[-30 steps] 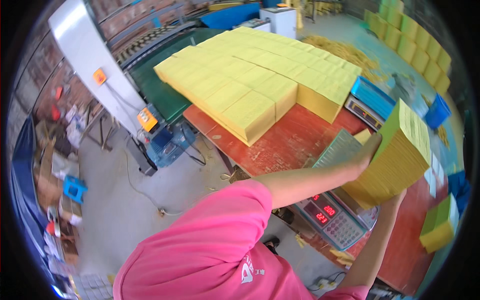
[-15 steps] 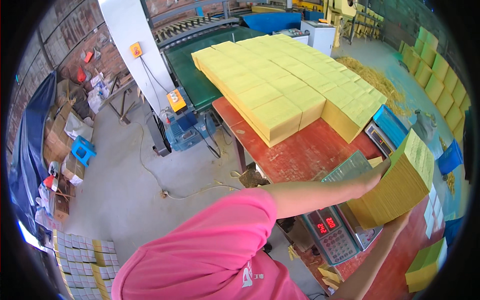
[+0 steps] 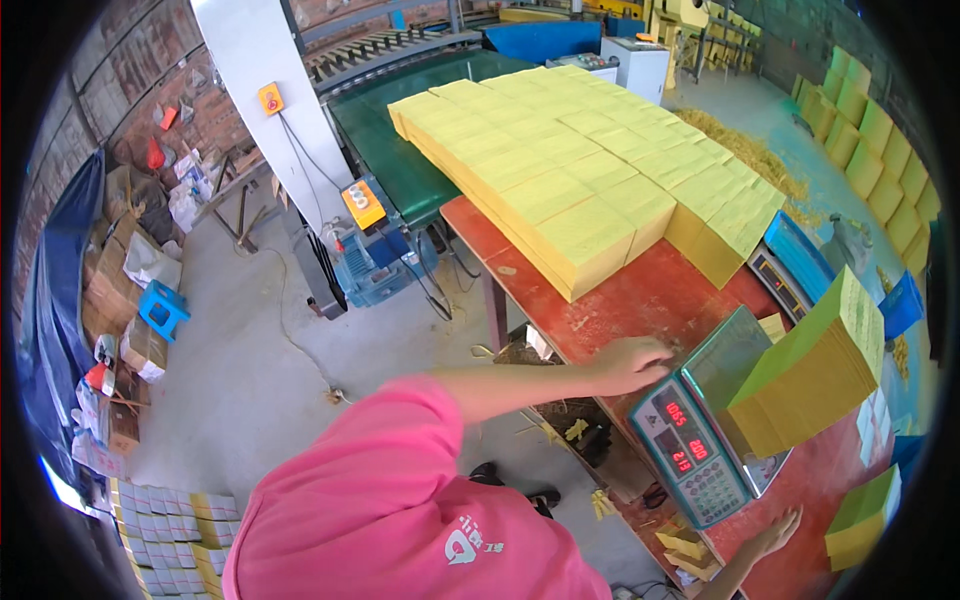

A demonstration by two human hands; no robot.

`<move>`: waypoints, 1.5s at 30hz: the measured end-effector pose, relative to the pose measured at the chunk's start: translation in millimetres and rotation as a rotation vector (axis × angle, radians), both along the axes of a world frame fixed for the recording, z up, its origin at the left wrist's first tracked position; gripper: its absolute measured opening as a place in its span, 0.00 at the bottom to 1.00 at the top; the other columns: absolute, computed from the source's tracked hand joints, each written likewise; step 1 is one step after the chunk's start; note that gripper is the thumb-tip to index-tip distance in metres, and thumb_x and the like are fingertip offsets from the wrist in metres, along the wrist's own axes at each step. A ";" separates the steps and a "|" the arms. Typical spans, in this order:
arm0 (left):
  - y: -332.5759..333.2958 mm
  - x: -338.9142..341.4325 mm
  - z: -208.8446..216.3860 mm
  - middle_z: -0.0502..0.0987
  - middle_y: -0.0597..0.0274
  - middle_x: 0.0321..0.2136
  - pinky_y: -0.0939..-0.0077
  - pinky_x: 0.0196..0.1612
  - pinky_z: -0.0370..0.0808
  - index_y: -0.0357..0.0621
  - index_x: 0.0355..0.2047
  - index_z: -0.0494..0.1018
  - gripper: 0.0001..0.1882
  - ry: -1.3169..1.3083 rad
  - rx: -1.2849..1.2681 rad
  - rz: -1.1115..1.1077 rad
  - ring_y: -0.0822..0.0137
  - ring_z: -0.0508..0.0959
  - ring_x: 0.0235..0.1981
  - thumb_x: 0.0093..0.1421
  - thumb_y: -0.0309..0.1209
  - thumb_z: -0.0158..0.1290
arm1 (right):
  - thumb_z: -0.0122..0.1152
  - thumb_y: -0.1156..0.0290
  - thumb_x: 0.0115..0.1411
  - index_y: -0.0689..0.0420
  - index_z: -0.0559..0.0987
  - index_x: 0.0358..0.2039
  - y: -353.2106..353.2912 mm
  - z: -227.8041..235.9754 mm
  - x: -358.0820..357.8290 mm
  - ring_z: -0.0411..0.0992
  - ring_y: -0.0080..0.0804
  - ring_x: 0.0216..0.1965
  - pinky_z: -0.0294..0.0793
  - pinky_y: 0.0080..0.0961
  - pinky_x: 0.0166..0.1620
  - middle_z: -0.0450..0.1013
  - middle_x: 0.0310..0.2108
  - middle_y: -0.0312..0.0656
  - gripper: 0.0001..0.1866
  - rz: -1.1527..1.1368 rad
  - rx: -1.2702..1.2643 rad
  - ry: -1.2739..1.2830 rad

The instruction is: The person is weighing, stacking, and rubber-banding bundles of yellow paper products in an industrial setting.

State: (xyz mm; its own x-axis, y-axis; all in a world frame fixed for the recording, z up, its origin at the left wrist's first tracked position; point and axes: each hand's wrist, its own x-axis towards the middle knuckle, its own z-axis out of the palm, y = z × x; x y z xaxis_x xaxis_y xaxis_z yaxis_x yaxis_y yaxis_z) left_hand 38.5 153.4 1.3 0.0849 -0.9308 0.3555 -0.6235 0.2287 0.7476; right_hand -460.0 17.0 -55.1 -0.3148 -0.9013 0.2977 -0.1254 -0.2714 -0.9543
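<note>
paper stack (image 3: 810, 375): thick yellow-green block, tilted on scale (image 3: 700, 440) | left hand (image 3: 630, 362): loosely open, resting by scale on red worktop (image 3: 640, 300) | right hand (image 3: 775, 535): open, empty

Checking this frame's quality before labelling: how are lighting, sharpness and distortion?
Head view: even daylight, soft shadows, no strong glare; fisheye bends the red table edges and blackens corners; yellow stack on the scale is sharp; scale display glows red.

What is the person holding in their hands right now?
Nothing. The left hand rests open on the red table beside the scale; the right hand is open. The yellow paper stack sits on the scale alone.
</note>
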 end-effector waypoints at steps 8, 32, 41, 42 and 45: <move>49.4 78.2 -67.4 0.69 0.47 0.53 0.57 0.58 0.67 0.38 0.46 0.72 0.21 -0.610 -0.123 -0.145 0.49 0.69 0.56 0.57 0.38 0.56 | 0.48 0.72 0.66 0.62 0.68 0.59 25.3 -87.7 -38.7 0.69 0.39 0.57 0.66 0.31 0.58 0.68 0.58 0.51 0.21 -0.215 0.064 0.724; 11.4 134.2 -68.1 0.56 0.44 0.64 0.50 0.68 0.53 0.45 0.63 0.59 0.46 -0.698 -0.082 -0.549 0.48 0.56 0.67 0.47 0.47 0.64 | 0.57 0.64 0.61 0.62 0.75 0.50 59.0 -12.2 46.5 0.70 0.54 0.50 0.68 0.46 0.52 0.73 0.48 0.55 0.20 -0.258 0.145 1.242; 8.3 138.0 -73.6 0.56 0.43 0.64 0.48 0.67 0.54 0.45 0.62 0.60 0.45 -0.647 -0.068 -0.575 0.45 0.57 0.66 0.46 0.46 0.65 | 0.51 0.57 0.65 0.60 0.76 0.47 40.3 -22.1 55.4 0.70 0.53 0.47 0.69 0.44 0.50 0.74 0.43 0.53 0.20 -0.243 0.181 1.406; 9.5 138.0 -71.6 0.56 0.42 0.64 0.48 0.67 0.55 0.44 0.62 0.60 0.45 -0.649 -0.072 -0.570 0.45 0.57 0.66 0.46 0.46 0.65 | 0.51 0.58 0.65 0.59 0.77 0.47 38.7 -23.4 55.9 0.70 0.52 0.47 0.70 0.44 0.50 0.74 0.43 0.53 0.19 -0.240 0.165 1.415; 11.6 137.9 -67.3 0.56 0.42 0.64 0.49 0.67 0.55 0.44 0.62 0.60 0.45 -0.657 -0.070 -0.563 0.45 0.57 0.66 0.45 0.46 0.65 | 0.52 0.58 0.64 0.58 0.77 0.46 36.0 -27.3 56.4 0.71 0.51 0.46 0.70 0.44 0.49 0.74 0.42 0.52 0.18 -0.236 0.118 1.441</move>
